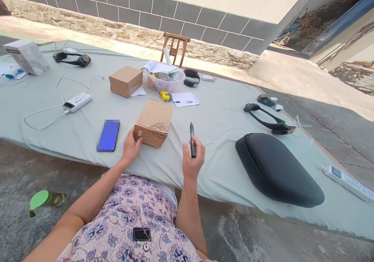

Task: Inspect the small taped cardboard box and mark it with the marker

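A brown cardboard box (pixel 153 121) is set on the cloth-covered counter (pixel 216 102), near the edge in front of the person, with dark scribbled lines borne on its top and near side. Its near left corner is clasped by the left hand (pixel 132 148), the thumb being laid on the near face, where a small printed code (pixel 140 133) can be seen. A black marker pen (pixel 192 139) is gripped between the thumb and fingers of the right hand (pixel 194 158), its narrow end pointed away from the body and kept clear of the box. The two hands are held apart, the box being to the left of the marker pen.

Just left of the left hand, a smartphone (pixel 108 135) with a blue screen is laid flat. Beyond the box, a yellow tape measure (pixel 165 96) is placed beside a white paper sheet (pixel 187 97); behind them, a plastic basin (pixel 163 84) is filled with small items and topped with papers. A second closed carton (pixel 125 81) is stood to the basin's left. To the right, a black padded cushion (pixel 280 168) is rested near the counter's edge.
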`<act>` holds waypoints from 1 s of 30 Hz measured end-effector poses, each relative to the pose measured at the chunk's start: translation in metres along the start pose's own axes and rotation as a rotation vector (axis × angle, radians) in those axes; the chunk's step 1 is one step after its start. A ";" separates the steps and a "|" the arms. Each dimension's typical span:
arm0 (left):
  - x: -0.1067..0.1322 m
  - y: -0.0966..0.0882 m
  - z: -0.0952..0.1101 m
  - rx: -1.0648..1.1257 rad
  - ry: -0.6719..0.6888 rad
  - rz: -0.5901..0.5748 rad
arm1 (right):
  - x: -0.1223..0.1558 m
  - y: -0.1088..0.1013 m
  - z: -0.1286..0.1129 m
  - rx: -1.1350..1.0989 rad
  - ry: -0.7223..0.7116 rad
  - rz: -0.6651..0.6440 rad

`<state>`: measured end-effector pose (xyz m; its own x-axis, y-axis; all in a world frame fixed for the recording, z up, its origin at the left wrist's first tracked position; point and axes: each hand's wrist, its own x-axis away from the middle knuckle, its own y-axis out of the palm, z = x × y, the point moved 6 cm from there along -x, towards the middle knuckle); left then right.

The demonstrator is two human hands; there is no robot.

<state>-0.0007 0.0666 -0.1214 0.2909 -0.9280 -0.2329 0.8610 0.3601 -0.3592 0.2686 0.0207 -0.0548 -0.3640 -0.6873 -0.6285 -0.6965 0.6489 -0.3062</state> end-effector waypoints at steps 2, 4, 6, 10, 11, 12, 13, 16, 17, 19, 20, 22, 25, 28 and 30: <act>-0.002 -0.003 -0.001 -0.095 0.048 -0.008 | 0.000 0.006 0.022 0.129 0.053 -0.049; -0.003 -0.014 0.000 -0.167 0.096 0.015 | 0.002 0.009 0.043 0.264 0.133 -0.093; -0.007 -0.033 0.001 -0.242 0.121 0.068 | 0.006 0.011 0.060 0.398 0.217 -0.145; -0.017 -0.092 -0.004 -0.486 0.037 0.252 | 0.018 0.015 0.079 0.579 0.288 -0.228; -0.018 -0.106 -0.007 -0.558 -0.014 0.292 | 0.021 0.016 0.081 0.596 0.291 -0.228; -0.019 -0.118 -0.012 -0.629 -0.066 0.315 | 0.023 0.017 0.083 0.603 0.291 -0.221; -0.019 -0.126 -0.017 -0.693 -0.114 0.313 | 0.025 0.018 0.085 0.603 0.287 -0.212; -0.018 -0.133 -0.030 -0.782 -0.202 0.220 | 0.028 0.021 0.088 0.587 0.262 -0.193; -0.017 -0.131 -0.033 -0.771 -0.211 0.192 | 0.028 0.021 0.088 0.580 0.253 -0.187; -0.018 -0.129 -0.035 -0.697 -0.223 0.179 | 0.027 0.020 0.089 0.555 0.242 -0.168; -0.019 -0.128 -0.035 -0.634 -0.234 0.193 | 0.027 0.018 0.089 0.535 0.241 -0.153; -0.021 -0.129 -0.035 -0.488 -0.276 0.228 | 0.025 0.014 0.090 0.484 0.254 -0.118; -0.023 -0.131 -0.037 -0.322 -0.336 0.247 | 0.022 0.007 0.089 0.392 0.268 -0.039; -0.022 -0.129 -0.038 -0.219 -0.356 0.247 | 0.017 0.001 0.083 0.297 0.223 0.029; -0.020 -0.125 -0.039 -0.131 -0.367 0.252 | 0.014 -0.001 0.078 0.241 0.184 0.044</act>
<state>-0.1305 0.0440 -0.1070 0.6329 -0.7742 -0.0011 0.6915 0.5660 -0.4488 0.3125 0.0356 -0.1190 -0.5118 -0.6900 -0.5118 -0.5191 0.7231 -0.4557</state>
